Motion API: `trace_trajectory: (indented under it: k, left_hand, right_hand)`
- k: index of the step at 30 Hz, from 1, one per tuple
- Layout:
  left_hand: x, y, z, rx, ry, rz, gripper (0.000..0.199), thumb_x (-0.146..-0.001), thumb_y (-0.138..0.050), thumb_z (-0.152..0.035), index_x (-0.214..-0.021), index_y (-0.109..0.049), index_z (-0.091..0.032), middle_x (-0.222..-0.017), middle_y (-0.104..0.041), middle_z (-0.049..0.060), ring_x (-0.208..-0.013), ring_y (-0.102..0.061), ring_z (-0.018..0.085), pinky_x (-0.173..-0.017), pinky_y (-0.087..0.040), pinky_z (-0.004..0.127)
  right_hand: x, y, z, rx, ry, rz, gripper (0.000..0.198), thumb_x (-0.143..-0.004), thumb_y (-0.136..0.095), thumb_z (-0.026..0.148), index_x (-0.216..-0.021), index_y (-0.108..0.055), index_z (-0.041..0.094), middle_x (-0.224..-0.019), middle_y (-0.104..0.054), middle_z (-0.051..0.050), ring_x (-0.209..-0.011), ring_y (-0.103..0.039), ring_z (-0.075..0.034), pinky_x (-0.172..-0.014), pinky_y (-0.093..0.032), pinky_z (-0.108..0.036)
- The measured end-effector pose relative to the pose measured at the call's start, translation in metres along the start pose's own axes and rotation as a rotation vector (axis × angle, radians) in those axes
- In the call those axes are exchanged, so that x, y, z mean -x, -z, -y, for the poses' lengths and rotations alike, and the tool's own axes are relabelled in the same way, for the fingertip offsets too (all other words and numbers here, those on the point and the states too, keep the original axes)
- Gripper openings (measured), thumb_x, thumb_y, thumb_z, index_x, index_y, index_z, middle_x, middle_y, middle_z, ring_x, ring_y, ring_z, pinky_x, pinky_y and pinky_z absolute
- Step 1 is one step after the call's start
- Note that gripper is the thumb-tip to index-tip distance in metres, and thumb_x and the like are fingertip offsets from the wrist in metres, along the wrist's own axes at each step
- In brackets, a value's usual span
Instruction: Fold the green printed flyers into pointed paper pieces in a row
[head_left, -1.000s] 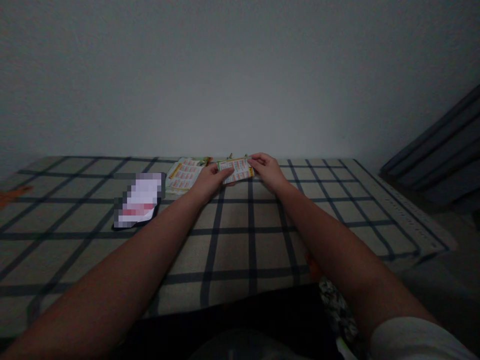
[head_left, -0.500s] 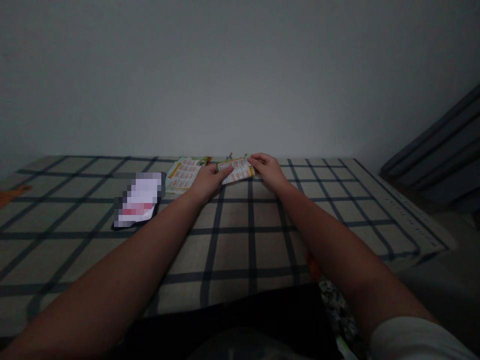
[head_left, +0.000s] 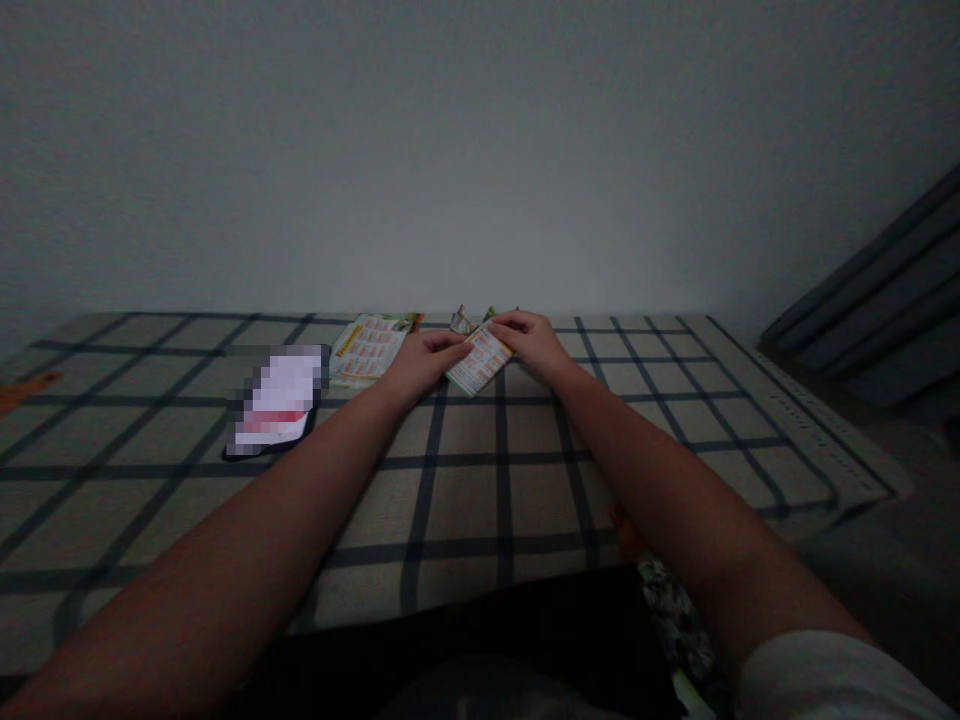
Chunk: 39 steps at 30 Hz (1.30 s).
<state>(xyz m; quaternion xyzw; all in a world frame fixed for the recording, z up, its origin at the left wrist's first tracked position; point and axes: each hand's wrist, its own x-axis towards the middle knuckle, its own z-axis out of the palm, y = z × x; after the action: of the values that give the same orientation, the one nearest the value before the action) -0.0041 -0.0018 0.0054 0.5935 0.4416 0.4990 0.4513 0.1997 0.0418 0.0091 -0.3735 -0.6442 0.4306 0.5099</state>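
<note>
A small printed card, white with a yellow strip and calendar-like blocks of red print, is held tilted between both hands above the checked cloth. My left hand pinches its left edge between thumb and fingers. At the upper right corner, my right hand grips it with closed fingertips. Just left of my left hand lies a similar printed sheet, flat on the cloth. Behind the held card, some crumpled-looking colourful pieces show only in part.
A phone with a lit, pixelated screen lies to the left. Blue-lined checked cloth covers the table, which meets a plain wall. Grey curtain-like folds hang at the right, and an orange patch shows at the far left.
The card has turned from lying nearly level to a diagonal slant, its lower corner now pointing down toward me. Both hands have shifted slightly and still hold it.
</note>
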Motion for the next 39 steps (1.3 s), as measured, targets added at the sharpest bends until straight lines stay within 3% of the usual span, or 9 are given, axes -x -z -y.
trace_trajectory:
  k: [6,12,16,21,28,33,39]
  left_hand:
    - [0.0028,-0.002,-0.002,0.052,0.067,0.137,0.046,-0.061,-0.091,-0.051,-0.088,-0.079,-0.016,-0.087,-0.078,0.008,-0.075,-0.068,0.019,-0.073,-0.052,0.032]
    - [0.0032,-0.0009,-0.0025,-0.055,0.027,0.128,0.043,-0.066,-0.087,-0.056,-0.083,-0.08,-0.017,-0.084,-0.078,0.007,-0.073,-0.066,0.019,-0.073,-0.052,0.033]
    - [0.0023,-0.0001,-0.001,-0.084,-0.03,0.049,0.041,-0.071,-0.085,-0.054,-0.085,-0.08,-0.017,-0.085,-0.078,0.006,-0.074,-0.067,0.019,-0.077,-0.052,0.033]
    - [0.0036,-0.0004,-0.0021,-0.082,-0.05,0.004,0.04,-0.072,-0.085,-0.053,-0.09,-0.08,-0.017,-0.09,-0.079,0.007,-0.078,-0.069,0.02,-0.081,-0.054,0.035]
    - [0.0045,-0.0035,-0.0059,-0.041,-0.008,0.053,0.039,-0.066,-0.088,-0.049,-0.085,-0.077,-0.016,-0.084,-0.077,0.006,-0.074,-0.067,0.019,-0.074,-0.054,0.032]
    - [0.0032,-0.0049,-0.0017,0.035,0.056,0.086,0.045,-0.07,-0.084,-0.054,-0.093,-0.079,-0.016,-0.087,-0.077,0.008,-0.071,-0.065,0.018,-0.067,-0.05,0.03]
    - [0.0024,-0.0021,-0.0011,-0.059,-0.004,0.109,0.045,-0.074,-0.081,-0.059,-0.088,-0.079,-0.016,-0.083,-0.076,0.006,-0.066,-0.06,0.015,-0.06,-0.044,0.027]
  right_hand:
    - [0.0011,-0.0015,-0.0001,-0.022,-0.018,0.037,0.021,-0.074,-0.08,0.034,-0.086,-0.077,0.017,-0.088,-0.075,-0.006,-0.08,-0.067,-0.018,-0.075,-0.054,-0.033]
    - [0.0022,-0.0012,0.0027,-0.044,-0.044,0.073,0.026,-0.075,-0.081,0.034,-0.095,-0.079,0.017,-0.097,-0.077,-0.008,-0.086,-0.07,-0.02,-0.081,-0.057,-0.035]
    - [0.0007,-0.0025,0.0026,-0.081,-0.036,0.053,0.033,-0.081,-0.078,0.038,-0.107,-0.076,0.019,-0.104,-0.077,-0.008,-0.093,-0.07,-0.019,-0.086,-0.057,-0.035]
    - [-0.0018,-0.005,-0.002,-0.154,-0.137,0.042,0.03,-0.079,-0.08,0.044,-0.092,-0.071,0.019,-0.086,-0.074,-0.004,-0.076,-0.067,-0.016,-0.074,-0.056,-0.031]
    - [0.0019,-0.0026,0.0031,-0.038,-0.069,0.033,0.025,-0.077,-0.079,0.041,-0.083,-0.07,0.018,-0.082,-0.071,-0.002,-0.075,-0.063,-0.015,-0.072,-0.051,-0.029]
    - [0.0028,-0.0027,0.0037,-0.007,-0.021,0.043,0.024,-0.076,-0.077,0.04,-0.082,-0.071,0.018,-0.081,-0.07,-0.002,-0.075,-0.061,-0.015,-0.073,-0.049,-0.029]
    - [0.0033,-0.003,0.0016,0.021,-0.006,0.042,0.026,-0.076,-0.077,0.043,-0.084,-0.072,0.019,-0.084,-0.071,-0.003,-0.078,-0.061,-0.016,-0.074,-0.049,-0.029]
